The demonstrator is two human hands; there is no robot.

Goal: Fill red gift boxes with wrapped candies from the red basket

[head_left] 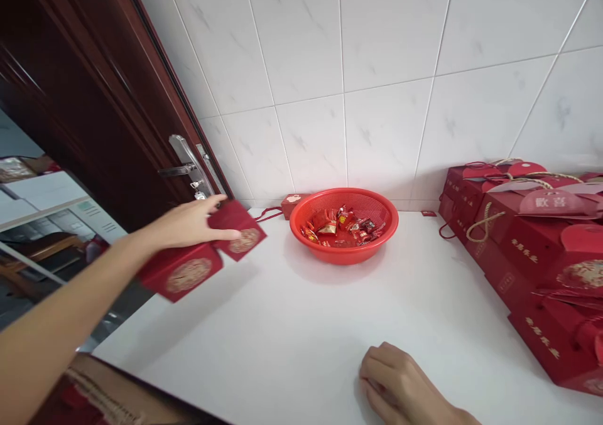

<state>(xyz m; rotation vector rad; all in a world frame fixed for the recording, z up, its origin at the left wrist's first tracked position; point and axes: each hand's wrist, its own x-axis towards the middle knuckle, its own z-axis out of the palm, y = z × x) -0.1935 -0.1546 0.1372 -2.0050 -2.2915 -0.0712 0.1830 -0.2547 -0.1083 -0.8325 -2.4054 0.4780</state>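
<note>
At the left end of the white table (pixel 282 337), my left hand (pixel 195 223) grips red gift boxes from above, with thumb and fingers apart around them. One red box (pixel 188 277) with a gold round emblem tilts under the palm. A second red box (pixel 245 227) with a similar emblem sits at the fingertips. Motion blurs them slightly, and the hand hides where they meet. My right hand (pixel 393 378) rests on the tabletop near the front, fingers curled in and nothing visible in them. Beyond both hands stands a red plastic basket (pixel 343 255) holding wrapped sweets (pixel 348 224).
Stacked red gift boxes (pixel 509 249) with rope handles fill the right side. A small red box (pixel 292 205) lies behind the basket by the tiled wall (pixel 377 130). A dark wooden door (pixel 117 98) with a metal handle (pixel 186 164) stands at left. Below the front edge is an open carton (pixel 108 390).
</note>
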